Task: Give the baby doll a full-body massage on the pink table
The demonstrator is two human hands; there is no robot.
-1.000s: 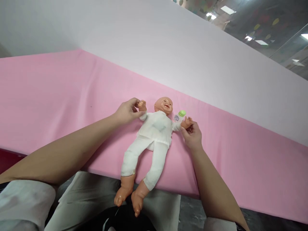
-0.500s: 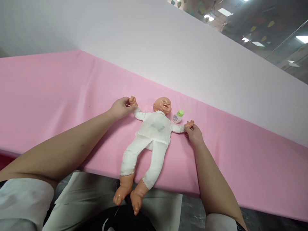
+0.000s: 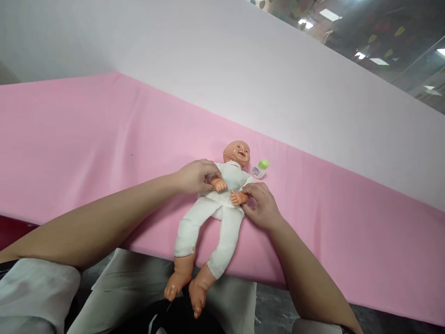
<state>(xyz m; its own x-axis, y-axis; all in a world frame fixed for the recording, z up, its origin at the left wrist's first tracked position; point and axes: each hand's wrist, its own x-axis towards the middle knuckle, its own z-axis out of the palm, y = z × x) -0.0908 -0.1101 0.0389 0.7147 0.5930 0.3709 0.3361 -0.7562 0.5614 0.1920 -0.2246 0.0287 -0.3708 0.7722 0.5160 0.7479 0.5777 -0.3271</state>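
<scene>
A baby doll (image 3: 224, 222) with a white cloth body lies on its back, its head toward the wall and its feet over the near edge. My left hand (image 3: 199, 176) is closed round the doll's arm at the wrist on the left side of the picture. On the other side, my right hand (image 3: 261, 204) grips the doll's other wrist. Both of the doll's plastic hands rest over its belly, a small gap apart. Beside the doll's head lies a small clear bottle (image 3: 258, 171) with a green cap, tilted and touched by neither hand.
Pink covering (image 3: 347, 232) spreads over the surface beneath the doll. A plain white wall (image 3: 208, 60) rises along its far side, with a glass pane (image 3: 382, 41) above at the right. My legs (image 3: 139, 278) are under the near edge.
Both doll arms, stretched out to the sides before, are now folded inward over the belly. My hands have moved toward each other with them. The bottle stays in place.
</scene>
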